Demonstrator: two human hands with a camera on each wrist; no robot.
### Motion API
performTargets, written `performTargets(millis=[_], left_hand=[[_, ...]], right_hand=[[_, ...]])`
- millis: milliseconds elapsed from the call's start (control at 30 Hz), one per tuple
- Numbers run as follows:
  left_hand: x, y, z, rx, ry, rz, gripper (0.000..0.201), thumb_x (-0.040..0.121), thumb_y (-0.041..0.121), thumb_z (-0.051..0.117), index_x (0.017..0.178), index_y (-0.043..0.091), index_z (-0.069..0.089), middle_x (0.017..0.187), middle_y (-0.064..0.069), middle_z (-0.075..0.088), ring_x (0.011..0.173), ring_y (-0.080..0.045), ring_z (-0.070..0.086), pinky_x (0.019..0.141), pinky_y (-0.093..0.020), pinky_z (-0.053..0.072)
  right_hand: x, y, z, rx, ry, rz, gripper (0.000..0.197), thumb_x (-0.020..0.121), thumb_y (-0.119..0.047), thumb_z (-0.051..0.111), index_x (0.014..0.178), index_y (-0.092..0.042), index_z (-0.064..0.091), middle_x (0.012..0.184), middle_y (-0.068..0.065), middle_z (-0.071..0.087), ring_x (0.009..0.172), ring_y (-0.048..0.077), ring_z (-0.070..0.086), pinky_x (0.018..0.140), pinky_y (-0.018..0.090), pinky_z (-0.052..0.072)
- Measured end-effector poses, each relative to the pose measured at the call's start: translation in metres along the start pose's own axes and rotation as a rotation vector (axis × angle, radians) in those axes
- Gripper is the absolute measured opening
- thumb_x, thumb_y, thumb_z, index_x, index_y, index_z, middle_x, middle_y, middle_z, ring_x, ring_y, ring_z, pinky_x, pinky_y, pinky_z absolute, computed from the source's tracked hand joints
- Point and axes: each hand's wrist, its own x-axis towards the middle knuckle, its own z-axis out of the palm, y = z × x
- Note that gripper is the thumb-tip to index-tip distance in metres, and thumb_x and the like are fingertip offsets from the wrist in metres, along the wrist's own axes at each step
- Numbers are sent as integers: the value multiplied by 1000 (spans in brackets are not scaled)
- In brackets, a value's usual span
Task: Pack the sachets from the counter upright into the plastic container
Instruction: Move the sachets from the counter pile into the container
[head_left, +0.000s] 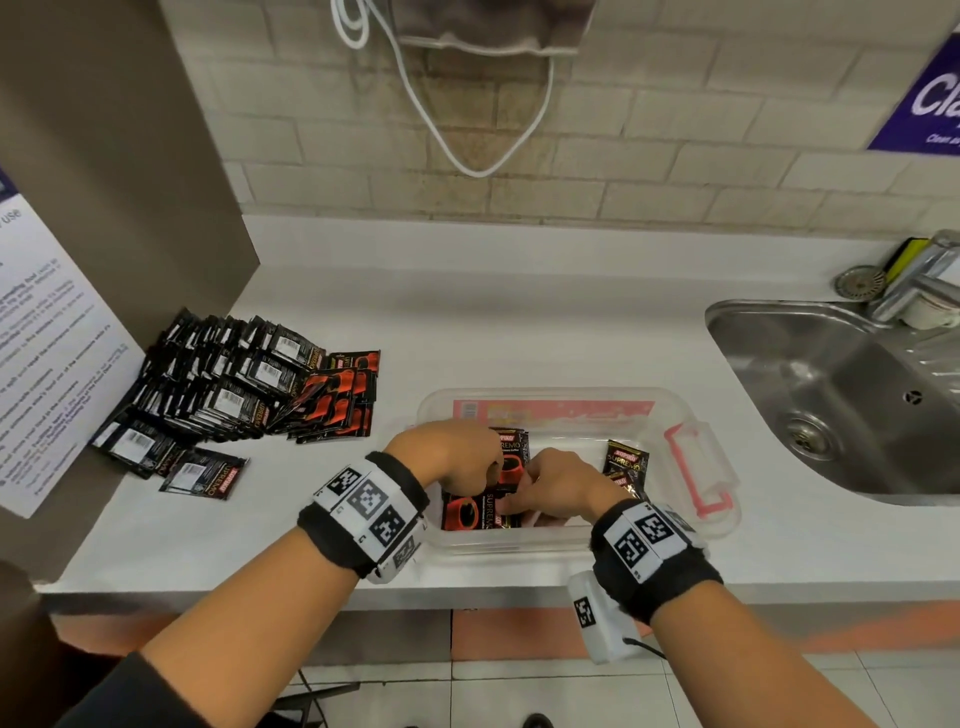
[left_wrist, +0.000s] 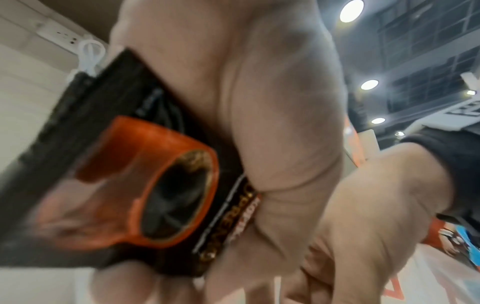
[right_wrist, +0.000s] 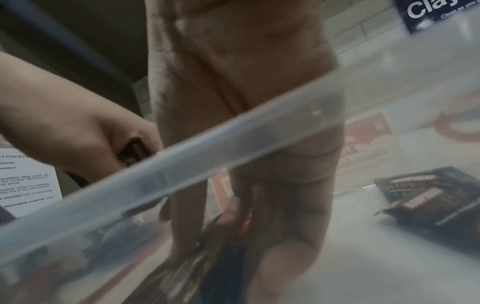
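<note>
A clear plastic container (head_left: 582, 405) with pink side clips sits on the white counter. Both hands are inside its left half. My left hand (head_left: 457, 457) grips a bundle of black sachets (head_left: 511, 457) printed with an orange cup, seen close up as the sachets (left_wrist: 124, 174) in the left wrist view. My right hand (head_left: 550, 483) holds the lower sachets (head_left: 475, 512) of the same bundle, its fingers (right_wrist: 283, 216) curled round the sachets (right_wrist: 207, 257) behind the container rim (right_wrist: 207, 164). Two more sachets (head_left: 626, 462) lean at the container's right; they show as sachets (right_wrist: 428, 195) in the right wrist view.
A large pile of black sachets (head_left: 234, 384) lies on the counter at the left, against a brown wall panel. A steel sink (head_left: 852, 395) with a tap is at the right. The brick wall stands behind, with a cable hanging from above.
</note>
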Motion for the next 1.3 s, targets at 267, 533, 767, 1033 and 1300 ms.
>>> performTargets(millis=[267, 533, 767, 1033, 1300], left_hand=[[-9, -20, -16, -411, 332, 16, 55, 84, 5, 65, 132, 25, 45, 91, -1, 60, 72, -17, 60, 56, -30, 51], [0, -12, -10, -580, 464, 46, 54, 75, 24, 86, 109, 24, 45, 90, 6, 61, 77, -12, 59, 56, -17, 41], [0, 5, -14, -615, 370, 80, 57, 82, 27, 81, 116, 20, 36, 92, -1, 60, 74, -11, 57, 60, -23, 44], [3, 13, -19, -563, 426, 97, 23, 87, 25, 76, 105, 23, 62, 102, 2, 69, 87, -16, 61, 83, -35, 51], [25, 39, -13, -338, 330, 123, 21, 93, 25, 70, 111, 16, 66, 94, 2, 65, 85, -17, 59, 74, -32, 47]], right_hand=[[-17, 3, -24, 185, 115, -85, 24, 88, -24, 73, 107, -18, 58, 100, 4, 74, 75, 17, 72, 62, 27, 53], [-32, -3, -29, 707, 236, -413, 31, 90, -6, 71, 120, -7, 65, 107, 20, 72, 88, 29, 73, 81, 40, 61], [-34, 10, -25, 795, 273, -448, 14, 87, 3, 71, 101, 0, 70, 94, 28, 71, 79, 30, 70, 68, 32, 62], [-44, 44, -39, 890, 275, -343, 14, 86, 5, 70, 89, -5, 60, 87, 16, 70, 79, 27, 73, 67, 30, 63], [-45, 67, -41, 476, 363, -223, 17, 93, -16, 71, 81, -10, 61, 77, 10, 66, 67, 21, 66, 72, 40, 57]])
